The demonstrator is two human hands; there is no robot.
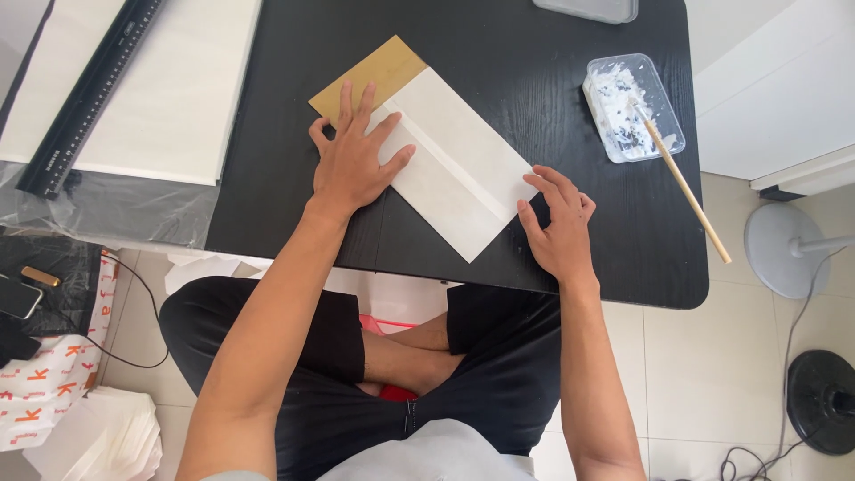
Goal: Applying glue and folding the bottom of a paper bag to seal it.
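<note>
A folded white paper sheet (463,169) lies slanted on the black table (552,53), with a tan kraft end (378,71) sticking out at its far left. My left hand (354,156) lies flat on the paper's left part, fingers spread, pressing it down. My right hand (559,221) rests at the paper's right corner, fingertips touching its edge. A folded flap runs lengthwise down the sheet's middle.
A clear plastic tub (634,107) with white paste and a wooden stick (686,187) sits at the right. A black ruler (89,89) lies on white sheets (169,98) at the left. Bags and paper lie on the floor at left; fan bases stand at right.
</note>
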